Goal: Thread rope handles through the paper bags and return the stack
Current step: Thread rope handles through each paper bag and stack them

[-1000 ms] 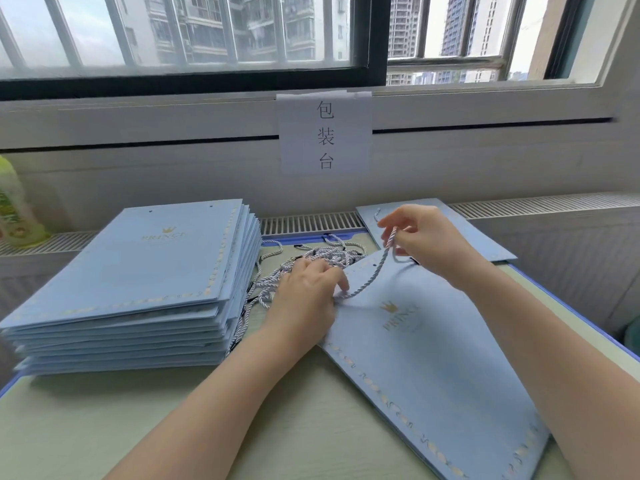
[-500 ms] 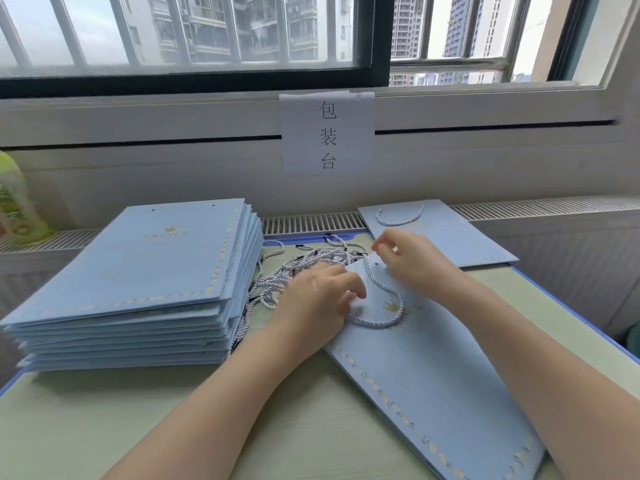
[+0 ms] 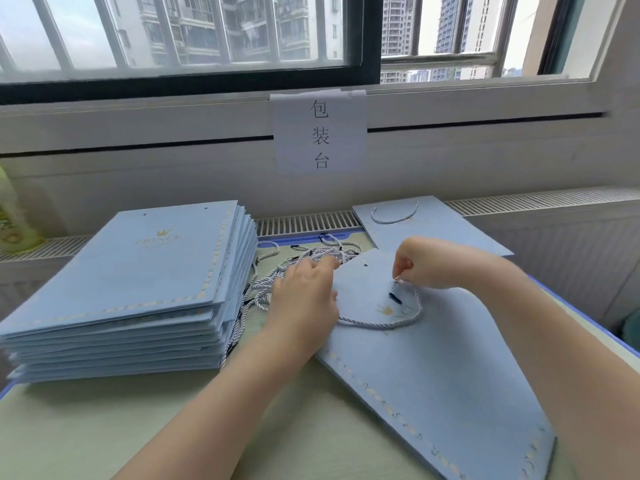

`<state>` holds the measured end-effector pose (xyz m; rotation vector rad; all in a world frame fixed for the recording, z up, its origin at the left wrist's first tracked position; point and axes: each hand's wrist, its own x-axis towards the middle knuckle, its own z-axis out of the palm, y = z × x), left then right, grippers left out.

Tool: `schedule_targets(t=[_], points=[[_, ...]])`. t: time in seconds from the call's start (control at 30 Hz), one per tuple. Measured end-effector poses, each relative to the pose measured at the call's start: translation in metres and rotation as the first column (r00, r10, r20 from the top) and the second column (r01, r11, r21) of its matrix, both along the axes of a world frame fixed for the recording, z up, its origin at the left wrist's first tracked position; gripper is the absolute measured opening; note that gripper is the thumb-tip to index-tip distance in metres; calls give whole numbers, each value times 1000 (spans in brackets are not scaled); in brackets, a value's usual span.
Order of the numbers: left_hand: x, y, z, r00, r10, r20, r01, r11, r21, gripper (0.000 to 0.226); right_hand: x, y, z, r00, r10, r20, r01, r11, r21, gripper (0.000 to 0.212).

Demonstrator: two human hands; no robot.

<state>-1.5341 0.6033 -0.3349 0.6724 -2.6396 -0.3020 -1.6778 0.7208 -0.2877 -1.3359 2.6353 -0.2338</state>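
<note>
Flat pale-blue paper bag (image 3: 433, 375), gold crown, right hand (image 3: 424, 263) pinching twisted white rope (image 3: 381, 323), left hand (image 3: 304, 292) pressing open.

The bag (image 3: 433, 368) under my hands is smooth matt blue paper with shiny gold foil at its edge. The rope (image 3: 381, 323) I pinch is twisted white-and-grey cord with a black plastic tip (image 3: 394, 297). The table (image 3: 104, 427) is smooth, pale green, faintly glossy.
</note>
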Motion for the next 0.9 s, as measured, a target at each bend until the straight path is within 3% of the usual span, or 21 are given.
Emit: schedule_targets(t=[0.13, 0.3, 0.43, 0.6, 0.77, 0.9], points=[[5, 1, 5, 995, 102, -11, -103, 993, -50, 25, 10, -9, -10, 995, 87, 39, -87, 996, 6, 22], [4, 1, -2, 979, 125, 162, -110, 989, -97, 41, 17, -16, -17, 982, 183, 48, -179, 982, -67, 19], [2, -6, -8, 997, 43, 68, -40, 998, -47, 32, 29, -30, -29, 953, 301, -22, -299, 930, -215, 13], [-3, -14, -7, 1000, 6, -8, -5, 992, 130, 29, 24, -30, -30, 977, 210, -48, -215, 939, -267, 9], [-4, -19, -7, 995, 6, 98, -14, 997, 78, 25, 21, -26, -29, 962, 270, 29, -255, 935, -247, 22], [-2, -15, -9, 984, 25, 175, -30, 999, 23, 32, 23, -28, -31, 954, 291, -75, -300, 930, -213, 5]])
